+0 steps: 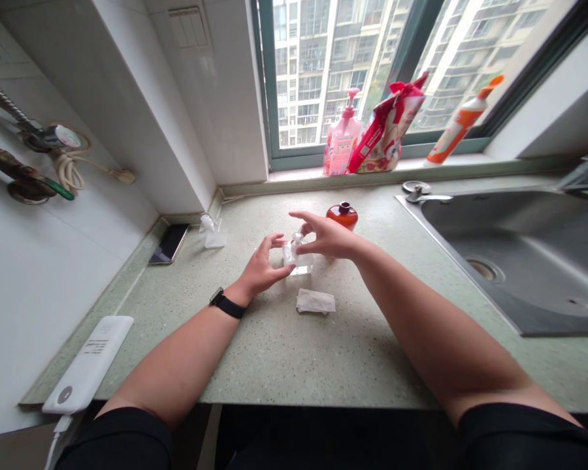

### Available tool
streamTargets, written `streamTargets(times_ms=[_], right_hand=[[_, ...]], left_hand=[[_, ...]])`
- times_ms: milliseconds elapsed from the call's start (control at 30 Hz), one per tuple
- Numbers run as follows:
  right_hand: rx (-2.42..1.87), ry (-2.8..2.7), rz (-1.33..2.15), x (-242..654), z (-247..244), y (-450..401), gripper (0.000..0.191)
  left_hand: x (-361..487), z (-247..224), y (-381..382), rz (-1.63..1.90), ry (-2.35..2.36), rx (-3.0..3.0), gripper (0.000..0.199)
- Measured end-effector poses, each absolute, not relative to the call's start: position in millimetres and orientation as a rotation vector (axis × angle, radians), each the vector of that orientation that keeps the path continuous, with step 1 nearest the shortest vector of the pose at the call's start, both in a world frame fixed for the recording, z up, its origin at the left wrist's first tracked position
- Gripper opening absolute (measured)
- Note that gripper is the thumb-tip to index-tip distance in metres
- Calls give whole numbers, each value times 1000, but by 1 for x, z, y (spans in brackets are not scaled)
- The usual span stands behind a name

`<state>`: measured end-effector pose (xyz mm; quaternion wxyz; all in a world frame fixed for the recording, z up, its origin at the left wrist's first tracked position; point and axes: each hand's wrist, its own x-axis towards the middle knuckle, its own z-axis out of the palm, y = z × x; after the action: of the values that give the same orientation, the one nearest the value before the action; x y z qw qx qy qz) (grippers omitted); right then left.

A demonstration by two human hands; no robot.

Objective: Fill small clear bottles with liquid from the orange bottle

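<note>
A small clear, square-sided bottle (302, 264) stands on the counter between my hands. My left hand (259, 269) curves around its left side, the thumb against the front. From the right, my right hand (330, 236) pinches the clear top of the bottle with thumb and fingers, while its index finger sticks out. Part of the bottle is hidden behind the fingers. Just behind my right hand is an amber bottle (342, 214) with an uncovered dark neck. A folded white tissue (315, 301) lies in front of the clear bottle.
At the left are a clear square bottle with a white top (213, 234), a phone (169, 244) and a white power bank (89, 363) with a cable. A steel sink (529, 261) is on the right. Pump bottle (342, 147), red bag (387, 130) and orange bottle (455, 134) line the windowsill.
</note>
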<state>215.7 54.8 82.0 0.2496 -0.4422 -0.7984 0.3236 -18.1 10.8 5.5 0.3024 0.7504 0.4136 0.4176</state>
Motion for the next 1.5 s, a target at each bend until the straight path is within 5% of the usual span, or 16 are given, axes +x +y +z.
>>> streamTargets(times_ms=[533,933,1267,1500], right_hand=[[-1046,-2116,1068,217,62,66,97],[-1230,-1920,749,189,53,51,60],[-1128,-1945,667,189,53,49,62],[-1035,-1935,571,185,58,45,24]], left_hand=[[-17,9,11,1124,1130,1917,74],[-19,5,18,1216,1262,1845,68],[-19,3,16,1252,1334,1873,77],[-21,3,16,1240,1341,1913,83]])
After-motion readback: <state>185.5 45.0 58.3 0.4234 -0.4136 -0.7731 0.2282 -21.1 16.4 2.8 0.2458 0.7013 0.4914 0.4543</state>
